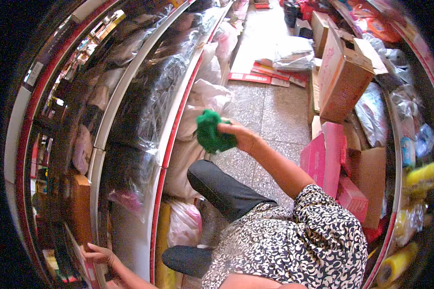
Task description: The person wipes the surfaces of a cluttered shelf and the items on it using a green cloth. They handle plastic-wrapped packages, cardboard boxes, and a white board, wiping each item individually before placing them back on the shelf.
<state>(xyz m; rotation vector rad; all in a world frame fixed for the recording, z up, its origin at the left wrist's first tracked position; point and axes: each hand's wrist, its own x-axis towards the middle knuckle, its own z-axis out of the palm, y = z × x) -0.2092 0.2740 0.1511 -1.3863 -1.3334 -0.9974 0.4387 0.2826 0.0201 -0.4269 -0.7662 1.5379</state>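
My right hand (239, 134) is closed around a bunched green cloth (214, 134), held out above the aisle floor beside the shelving. At the lower left, my left hand (99, 254) grips the edge of a thin flat box (89, 269) at a shelf; part of that box is cut off by the picture's edge. An orange-brown box (81, 213) stands on the same shelf, just above this hand. Clear plastic wrapping (159, 94) covers dark goods on the shelf level nearest my body. My knees, in dark trousers, point towards the shelves.
Shelf edges with red strips (179, 119) curve along the left. Filled plastic bags (184, 224) lie under them. Behind me stand an open cardboard carton (343, 83) and pink boxes (331, 159). Flat red-and-white boxes (251, 77) lie on the tiled floor (275, 108). Yellow rolls (398, 265) are at the right.
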